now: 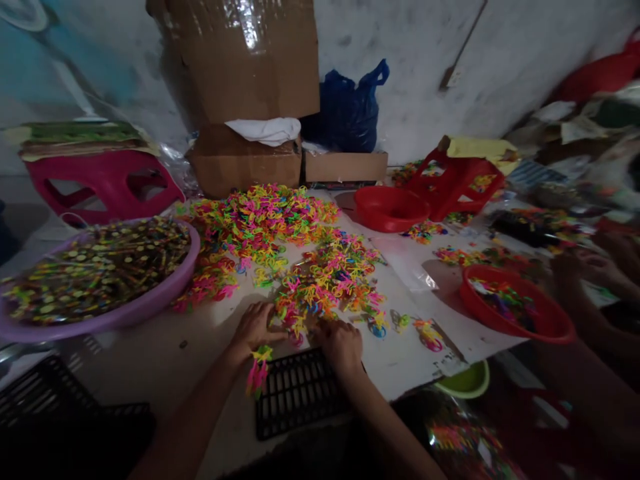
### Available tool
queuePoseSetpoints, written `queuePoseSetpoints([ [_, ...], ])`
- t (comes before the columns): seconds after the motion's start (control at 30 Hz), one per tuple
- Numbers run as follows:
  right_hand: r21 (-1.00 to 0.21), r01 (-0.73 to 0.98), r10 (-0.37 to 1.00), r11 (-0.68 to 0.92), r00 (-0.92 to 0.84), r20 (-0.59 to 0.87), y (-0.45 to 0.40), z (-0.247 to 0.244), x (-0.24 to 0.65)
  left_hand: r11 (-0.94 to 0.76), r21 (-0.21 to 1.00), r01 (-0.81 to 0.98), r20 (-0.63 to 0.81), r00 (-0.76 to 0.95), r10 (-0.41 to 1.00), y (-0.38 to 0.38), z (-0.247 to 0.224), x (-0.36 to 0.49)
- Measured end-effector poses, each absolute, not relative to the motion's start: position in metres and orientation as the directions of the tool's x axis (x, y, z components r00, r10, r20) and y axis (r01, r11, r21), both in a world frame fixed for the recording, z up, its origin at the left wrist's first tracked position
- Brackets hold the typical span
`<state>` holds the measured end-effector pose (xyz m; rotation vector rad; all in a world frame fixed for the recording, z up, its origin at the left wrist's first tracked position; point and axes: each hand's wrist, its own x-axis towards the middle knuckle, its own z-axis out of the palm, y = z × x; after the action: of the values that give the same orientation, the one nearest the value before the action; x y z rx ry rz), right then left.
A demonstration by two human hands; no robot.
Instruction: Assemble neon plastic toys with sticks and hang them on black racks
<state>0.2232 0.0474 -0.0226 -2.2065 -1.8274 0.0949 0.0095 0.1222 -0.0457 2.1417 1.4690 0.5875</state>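
- Left hand: at the near edge of the loose plastic pieces, thumb spread wide from the fingers, no piece visibly gripped.
- Right hand: fingers curled down at the pieces' near edge, above the far side of the black tray; cannot tell whether anything is pinched.
- Small cluster just below the left hand, at the tray's left side; contact with the palm unclear.
- Pieces lie on the table between and beyond both hands, presumably for short reaches.
- Purple basin, filled, stands left, probably clear of the working arms.
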Motion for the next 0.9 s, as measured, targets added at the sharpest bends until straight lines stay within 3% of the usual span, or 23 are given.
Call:
queuePoseSetpoints([
  [0.23, -0.385, 0.863, 0.926, -0.328, 0.375, 0.052, 0.065, -0.028, 0.24, -0.27, 0.497, 0.825, 0.016, 0.302, 0.953, 0.121, -0.053, 0.007],
  [0.43, -0.348, 0.866, 0.896, -0.359, 0.424, 0.131, 0.068, -0.027, 0.235, -0.134, 0.426, 0.895, -0.009, 0.152, 0.988, 0.111, -0.049, -0.002],
  [0.53, -0.416, 0.858, 0.875, -0.301, 0.422, 0.239, 0.068, -0.018, 0.245, -0.02, 0.474, 0.88, -0.013, 0.029, 0.999, 0.106, -0.053, -0.013],
  [0.63, -0.692, 0.699, 0.901, -0.183, 0.401, 0.166, 0.065, -0.007, 0.26, 0.062, 0.732, 0.678, 0.011, -0.102, 0.995, 0.101, -0.059, -0.025],
  [0.73, -0.949, 0.298, 0.941, -0.102, 0.339, 0.006, 0.055, 0.0, 0.258, 0.119, 0.965, 0.232, -0.075, -0.19, 0.979, 0.089, -0.059, -0.037],
  [0.8, -0.992, 0.108, 0.97, -0.071, 0.239, -0.043, 0.044, -0.001, 0.244, 0.202, 0.979, -0.016, -0.201, -0.207, 0.958, 0.077, -0.055, -0.044],
  [0.9, -0.99, 0.132, 0.997, -0.051, 0.065, -0.042, 0.025, -0.014, 0.21, 0.249, 0.934, -0.257, -0.303, -0.199, 0.932, 0.055, -0.05, -0.051],
])
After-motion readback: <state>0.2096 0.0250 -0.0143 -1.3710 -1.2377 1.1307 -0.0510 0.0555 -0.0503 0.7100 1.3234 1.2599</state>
